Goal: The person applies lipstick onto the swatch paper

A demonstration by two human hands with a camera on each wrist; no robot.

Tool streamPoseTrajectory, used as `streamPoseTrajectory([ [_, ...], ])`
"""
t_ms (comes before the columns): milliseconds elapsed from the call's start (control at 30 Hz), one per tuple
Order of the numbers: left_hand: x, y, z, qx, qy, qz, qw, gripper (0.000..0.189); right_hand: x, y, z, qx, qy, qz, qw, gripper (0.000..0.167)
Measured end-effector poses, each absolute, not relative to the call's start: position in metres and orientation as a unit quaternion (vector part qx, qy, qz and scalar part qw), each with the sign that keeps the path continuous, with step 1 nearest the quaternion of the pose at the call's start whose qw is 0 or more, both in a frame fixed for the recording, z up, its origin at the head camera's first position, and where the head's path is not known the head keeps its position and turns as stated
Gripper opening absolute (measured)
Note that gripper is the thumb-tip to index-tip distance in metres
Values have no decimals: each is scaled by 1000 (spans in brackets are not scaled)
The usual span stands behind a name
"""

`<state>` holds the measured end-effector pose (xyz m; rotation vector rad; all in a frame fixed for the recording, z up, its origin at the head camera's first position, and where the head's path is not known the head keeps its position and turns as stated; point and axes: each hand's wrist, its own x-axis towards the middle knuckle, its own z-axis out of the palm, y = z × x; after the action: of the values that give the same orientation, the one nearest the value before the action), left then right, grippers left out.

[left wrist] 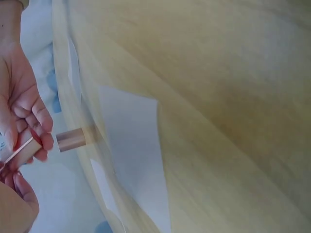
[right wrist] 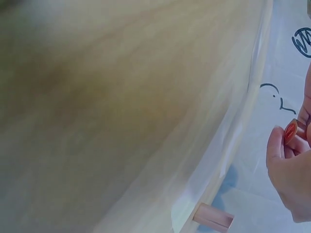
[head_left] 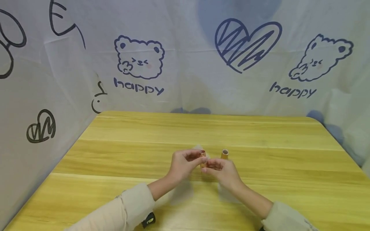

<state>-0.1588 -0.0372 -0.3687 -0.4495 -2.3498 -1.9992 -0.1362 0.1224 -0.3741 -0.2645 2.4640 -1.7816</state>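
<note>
A shiny copper-coloured lipstick tube is held upright between both hands above the table. My left hand pinches its upper part between thumb and fingers. From the other side, my right hand grips the lower end with thumb and fingertips. A red label shows on the tube's bottom end in the right wrist view. Just behind the right hand, a hollow copper-coloured cap stands on the table, its open end up. The left wrist view also shows this cap, apart from both hands. Fingers hide much of the tube.
White sheets, among them a large pale one, lie on the wood-grain table around and below the hands. Behind the table hangs a white cloth with drawn bears and hearts.
</note>
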Motion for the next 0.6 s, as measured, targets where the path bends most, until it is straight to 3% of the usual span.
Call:
streamPoseTrajectory([
  [600,-169,-45,-366,-208,-749,-627,-39,21,-140,132,-375,-134,793,-586,105,35],
])
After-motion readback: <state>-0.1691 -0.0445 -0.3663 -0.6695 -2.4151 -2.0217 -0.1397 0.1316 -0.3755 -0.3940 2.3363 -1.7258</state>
